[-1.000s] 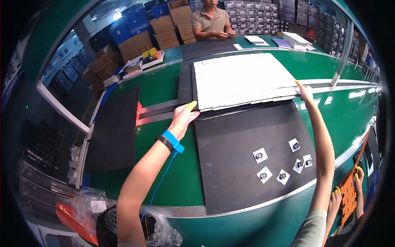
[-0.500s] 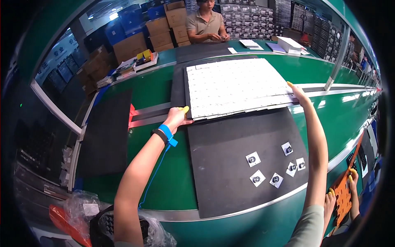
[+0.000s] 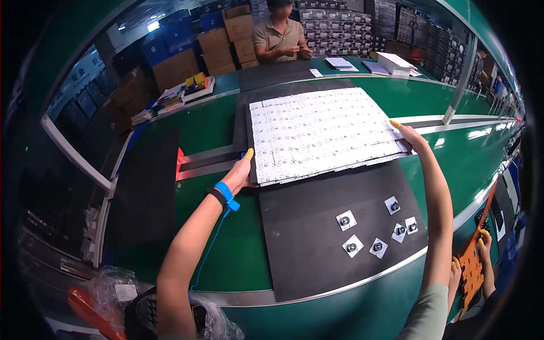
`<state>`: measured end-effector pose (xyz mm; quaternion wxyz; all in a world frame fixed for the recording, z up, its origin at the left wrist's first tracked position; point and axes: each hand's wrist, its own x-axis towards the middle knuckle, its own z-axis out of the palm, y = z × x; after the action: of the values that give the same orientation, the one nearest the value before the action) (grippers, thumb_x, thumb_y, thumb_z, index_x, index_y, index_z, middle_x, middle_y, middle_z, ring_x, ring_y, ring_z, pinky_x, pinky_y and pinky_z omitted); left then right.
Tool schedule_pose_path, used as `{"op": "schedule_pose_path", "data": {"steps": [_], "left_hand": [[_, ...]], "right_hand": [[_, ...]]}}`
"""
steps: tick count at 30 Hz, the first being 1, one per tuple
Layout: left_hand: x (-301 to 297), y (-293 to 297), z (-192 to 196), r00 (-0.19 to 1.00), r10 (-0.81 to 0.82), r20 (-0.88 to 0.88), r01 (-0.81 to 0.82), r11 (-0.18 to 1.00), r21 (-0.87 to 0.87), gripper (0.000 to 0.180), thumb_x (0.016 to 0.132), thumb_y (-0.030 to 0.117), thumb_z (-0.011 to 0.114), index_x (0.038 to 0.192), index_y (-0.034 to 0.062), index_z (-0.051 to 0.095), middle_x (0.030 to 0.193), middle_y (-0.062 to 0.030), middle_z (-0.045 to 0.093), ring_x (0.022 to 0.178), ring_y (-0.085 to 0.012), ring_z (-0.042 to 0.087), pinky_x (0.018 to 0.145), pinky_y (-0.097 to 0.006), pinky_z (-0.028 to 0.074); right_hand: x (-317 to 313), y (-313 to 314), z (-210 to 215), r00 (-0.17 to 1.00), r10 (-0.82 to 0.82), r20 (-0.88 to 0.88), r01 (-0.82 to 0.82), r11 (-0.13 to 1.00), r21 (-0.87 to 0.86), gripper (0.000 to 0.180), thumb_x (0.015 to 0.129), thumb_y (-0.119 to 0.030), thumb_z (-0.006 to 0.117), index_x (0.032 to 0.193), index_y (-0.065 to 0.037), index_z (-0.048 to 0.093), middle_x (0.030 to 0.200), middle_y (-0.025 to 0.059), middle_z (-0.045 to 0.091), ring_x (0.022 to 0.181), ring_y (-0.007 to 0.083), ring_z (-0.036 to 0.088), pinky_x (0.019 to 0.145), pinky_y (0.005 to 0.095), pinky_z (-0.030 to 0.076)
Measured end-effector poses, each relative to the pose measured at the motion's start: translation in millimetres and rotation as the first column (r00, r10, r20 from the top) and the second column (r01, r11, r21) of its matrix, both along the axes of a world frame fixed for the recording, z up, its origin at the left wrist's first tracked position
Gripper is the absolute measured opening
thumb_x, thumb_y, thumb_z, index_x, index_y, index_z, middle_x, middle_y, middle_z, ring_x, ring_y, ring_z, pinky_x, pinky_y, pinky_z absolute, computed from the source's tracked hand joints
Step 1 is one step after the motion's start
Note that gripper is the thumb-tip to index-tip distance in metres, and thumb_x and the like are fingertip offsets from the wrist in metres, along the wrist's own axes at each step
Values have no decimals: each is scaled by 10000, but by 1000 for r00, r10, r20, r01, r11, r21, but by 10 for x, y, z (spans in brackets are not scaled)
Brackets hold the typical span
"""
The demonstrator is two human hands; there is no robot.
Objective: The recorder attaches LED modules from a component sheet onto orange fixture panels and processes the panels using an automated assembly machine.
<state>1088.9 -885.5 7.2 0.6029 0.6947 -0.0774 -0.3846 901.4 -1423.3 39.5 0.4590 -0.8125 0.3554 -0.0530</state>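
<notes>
Both hands on the large white rectangular panel of gridded circuit boards (image 3: 323,133). It lies flat on the green desk (image 3: 226,249), its near edge overlapping the far end of the black foam mat (image 3: 317,238).

Left hand (image 3: 242,173): clamped on the near-left corner, yellow finger cot up along the edge, blue antistatic wrist strap (image 3: 225,195) with a coiled lead trailing down. Right hand (image 3: 409,136): closed on the right edge near the near-right corner, also with a yellow fingertip cot.

Handling, my read: the panel looks thin, wide and stiff but scored into many small squares, so it could flex or snap along the scores. Keep both sides level, move both hands together, grip on the edges only, no fingers on the populated face. Slide rather than lift if possible; the mat looks matte and slightly grippy, so it may drag.

Five small square white boards with round dark parts (image 3: 374,229) sit loose on the near-right part of the mat, well apart from the panel. Keep the panel edge from sweeping them.

Second black mat (image 3: 141,187) lies to the left. Another person (image 3: 280,39) sits across the desk, not involved.
</notes>
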Motion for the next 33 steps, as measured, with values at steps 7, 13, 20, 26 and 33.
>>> {"op": "schedule_pose_path", "data": {"steps": [7, 13, 20, 26, 33], "left_hand": [[-5, -149, -376, 935, 311, 172, -308, 950, -44, 504, 1068, 354, 402, 1303, -64, 557, 1315, -162, 626, 1213, -251, 591, 990, -368, 456], [-52, -459, -367, 869, 383, 314, -376, 923, -84, 338, 1004, 184, 399, 988, -39, 652, 884, -78, 651, 796, -154, 589, 682, -353, 460], [35, -90, -374, 861, 374, 345, -336, 927, -166, 430, 1092, 254, 361, 1224, -64, 618, 1137, -111, 693, 999, -181, 665, 868, -318, 509], [-135, -44, -313, 872, 360, 332, -310, 931, -194, 444, 1094, 297, 388, 1236, -59, 612, 1156, -98, 693, 1022, -164, 656, 891, -303, 504], [-329, 69, -88, 826, 388, 409, -325, 920, -217, 473, 1092, 309, 378, 1251, -69, 611, 1155, -102, 689, 1030, -157, 626, 905, -303, 477]], "right_hand": [[142, 165, -65, 999, 16, 48, -24, 985, 169, 735, 981, -605, 492, 1393, 1, 554, 1332, 210, 611, 1104, 231, 658, 949, 343, 501], [41, -432, -297, 973, -222, 56, 225, 973, -56, 794, 928, -644, 564, 1307, 51, 615, 1181, 166, 692, 941, 212, 688, 835, 349, 529], [248, 56, -400, 961, -265, 80, 277, 925, -259, 852, 883, -652, 597, 1146, 156, 638, 1017, 249, 704, 941, 282, 699, 834, 415, 521], [79, 182, -330, 945, -323, 42, 321, 904, -282, 797, 883, -614, 592, 1223, 105, 634, 1245, 306, 638, 1210, 405, 609, 1016, 434, 464], [-166, 308, -89, 966, -242, 95, 260, 903, -343, 738, 891, -610, 576, 1146, 73, 686, 1168, 282, 681, 1137, 384, 652, 964, 429, 484]]}}
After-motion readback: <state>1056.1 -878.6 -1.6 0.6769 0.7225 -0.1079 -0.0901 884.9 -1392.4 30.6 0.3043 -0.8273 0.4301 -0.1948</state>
